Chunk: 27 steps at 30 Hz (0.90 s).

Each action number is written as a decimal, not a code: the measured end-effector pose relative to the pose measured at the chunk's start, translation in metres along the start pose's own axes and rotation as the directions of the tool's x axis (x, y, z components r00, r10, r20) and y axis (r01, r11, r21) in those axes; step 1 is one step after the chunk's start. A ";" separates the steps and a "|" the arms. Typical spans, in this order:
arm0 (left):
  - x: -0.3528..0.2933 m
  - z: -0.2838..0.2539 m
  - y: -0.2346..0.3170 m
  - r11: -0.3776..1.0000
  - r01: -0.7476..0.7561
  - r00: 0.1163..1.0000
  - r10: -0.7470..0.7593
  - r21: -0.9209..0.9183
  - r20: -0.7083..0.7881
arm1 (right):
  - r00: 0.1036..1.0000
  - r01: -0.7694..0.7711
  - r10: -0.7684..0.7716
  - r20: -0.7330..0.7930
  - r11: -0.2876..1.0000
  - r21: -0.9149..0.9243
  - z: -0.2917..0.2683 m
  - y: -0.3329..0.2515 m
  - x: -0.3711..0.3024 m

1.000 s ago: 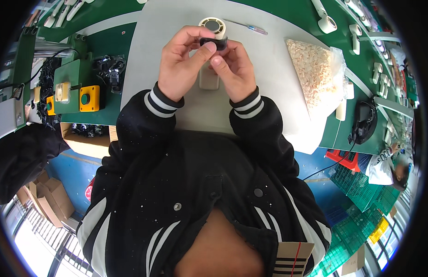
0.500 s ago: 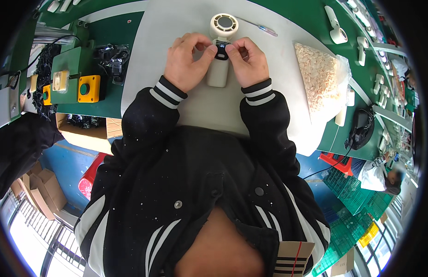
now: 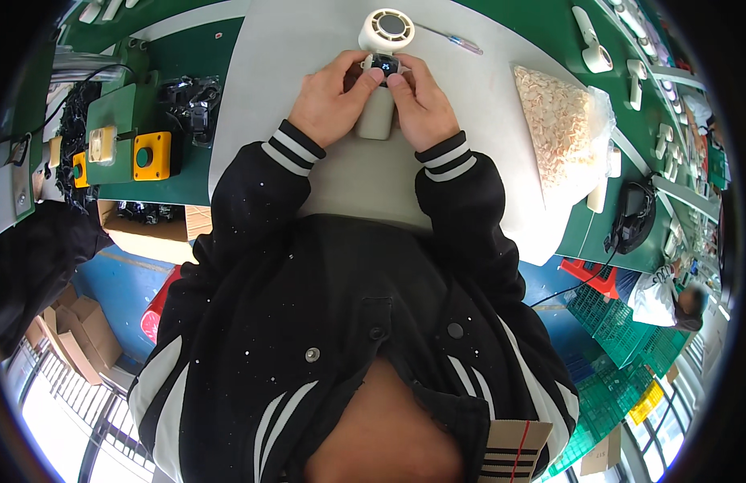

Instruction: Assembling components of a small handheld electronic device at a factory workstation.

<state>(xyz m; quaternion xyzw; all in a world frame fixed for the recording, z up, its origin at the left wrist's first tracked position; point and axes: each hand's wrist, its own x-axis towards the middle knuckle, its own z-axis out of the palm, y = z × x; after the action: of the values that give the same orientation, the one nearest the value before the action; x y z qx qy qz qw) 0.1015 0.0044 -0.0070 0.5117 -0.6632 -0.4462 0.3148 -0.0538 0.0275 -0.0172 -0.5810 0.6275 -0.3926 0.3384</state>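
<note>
A cream handheld fan (image 3: pixel 375 119) lies lengthwise on the pale work mat, its round grilled head pointing away from me. Below the head sits a small black panel (image 3: pixel 385 64) with a lit display. My left hand (image 3: pixel 331 98) is closed on the fan's left side, thumb pressing at the panel's lower edge. From the other side my right hand (image 3: pixel 424 103) grips the fan, its thumb on the panel's lower right and its fingers curled round the neck. The thumbs hide the lower part of the panel.
A screwdriver (image 3: pixel 452 38) lies beyond the fan. To the right are a clear bag of small beige parts (image 3: pixel 554 129) and a black cable bundle (image 3: pixel 633 217). On the left stand a green fixture with yellow button boxes (image 3: pixel 152 156) and bagged black parts (image 3: pixel 197 109). A co-worker's dark sleeve is far left.
Both hands and the fan have moved slightly away from me. My thumbs now cover the panel's lower part, and my right fingers have extended further round the neck.
</note>
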 end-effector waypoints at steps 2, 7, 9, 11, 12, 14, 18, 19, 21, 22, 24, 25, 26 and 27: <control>-0.001 0.001 0.001 0.979 -0.048 0.999 0.047 -0.198 -0.011 | 0.998 0.016 -0.029 0.053 0.974 0.224 -0.001 0.003 -0.002; -0.001 0.003 0.004 0.932 -0.093 0.995 0.100 -0.351 0.000 | 0.996 0.049 -0.072 0.049 0.929 0.367 -0.008 0.000 -0.003; -0.002 0.003 0.007 0.917 -0.107 0.993 0.117 -0.384 0.004 | 0.995 0.072 -0.093 0.036 0.916 0.394 -0.011 -0.002 -0.004; -0.003 0.003 0.007 0.918 -0.119 0.992 0.127 -0.379 -0.003 | 0.995 0.077 -0.095 0.027 0.918 0.389 -0.012 -0.005 -0.005; -0.003 0.003 0.008 0.918 -0.128 0.991 0.134 -0.375 -0.010 | 0.995 0.079 -0.095 0.022 0.920 0.385 -0.012 -0.006 -0.005; -0.004 0.003 0.007 0.920 -0.142 0.989 0.144 -0.366 -0.022 | 0.996 0.081 -0.091 0.010 0.922 0.378 -0.012 -0.008 -0.007; -0.005 0.001 0.011 0.901 -0.164 0.986 0.162 -0.402 -0.039 | 0.993 0.105 -0.120 0.006 0.897 0.430 -0.013 -0.009 -0.007; -0.005 0.000 0.012 0.892 -0.167 0.985 0.165 -0.420 -0.043 | 0.991 0.114 -0.132 0.008 0.880 0.460 -0.012 -0.009 -0.007; -0.005 -0.005 0.013 0.875 -0.170 0.985 0.167 -0.452 -0.047 | 0.988 0.127 -0.154 0.008 0.843 0.523 -0.009 -0.010 -0.007; -0.003 -0.002 0.016 0.874 -0.174 0.984 0.170 -0.455 -0.050 | 0.988 0.130 -0.157 0.008 0.844 0.520 -0.010 -0.009 -0.005; 0.001 0.003 0.021 0.859 -0.171 0.985 0.160 -0.483 -0.064 | 0.986 0.138 -0.167 -0.009 0.782 0.607 -0.011 -0.007 -0.002; 0.002 0.005 0.024 0.852 -0.168 0.986 0.153 -0.496 -0.070 | 0.985 0.141 -0.169 -0.019 0.747 0.650 -0.011 -0.007 0.000; 0.004 0.006 0.027 0.845 -0.165 0.986 0.147 -0.508 -0.075 | 0.985 0.143 -0.171 -0.028 0.710 0.690 -0.011 -0.006 0.001; 0.006 0.008 0.029 0.839 -0.161 0.987 0.140 -0.520 -0.080 | 0.984 0.146 -0.173 -0.038 0.670 0.728 -0.011 -0.005 0.003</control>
<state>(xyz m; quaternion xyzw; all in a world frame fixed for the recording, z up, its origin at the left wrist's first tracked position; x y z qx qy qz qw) 0.0818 0.0032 0.0163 0.3611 -0.5481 -0.5742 0.4894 -0.0610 0.0259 -0.0074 -0.4577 0.3611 -0.6275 0.5161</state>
